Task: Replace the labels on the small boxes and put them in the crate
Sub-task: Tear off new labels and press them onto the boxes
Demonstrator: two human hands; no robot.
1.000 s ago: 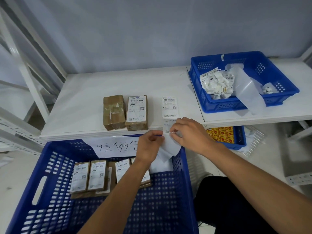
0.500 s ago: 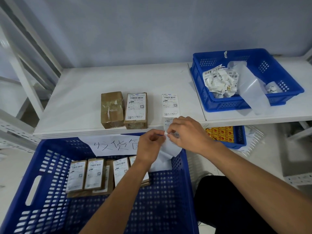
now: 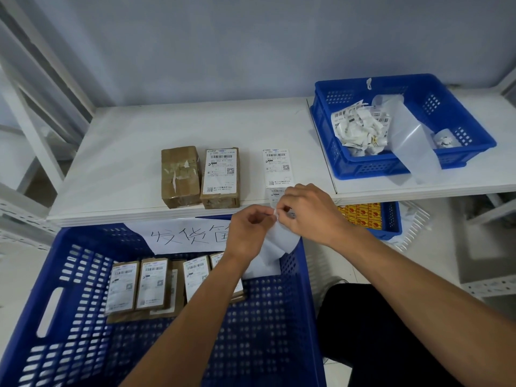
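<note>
The left hand (image 3: 248, 227) and right hand (image 3: 310, 213) pinch one white sticker paper (image 3: 282, 238). The bare brown box (image 3: 180, 175) lies on the tabletop (image 3: 125, 152), past them leftward, long side pointing away, nearer the left hand.

Our hands meet at the fingertips.
Our left hand (image 3: 248, 229) and right hand (image 3: 310, 212) sit knuckles up, fingers curled, each pinching the top edge of a white label strip (image 3: 282, 238) between them; our bare forearms (image 3: 181, 317) reach forward, converging toward each other.
</note>
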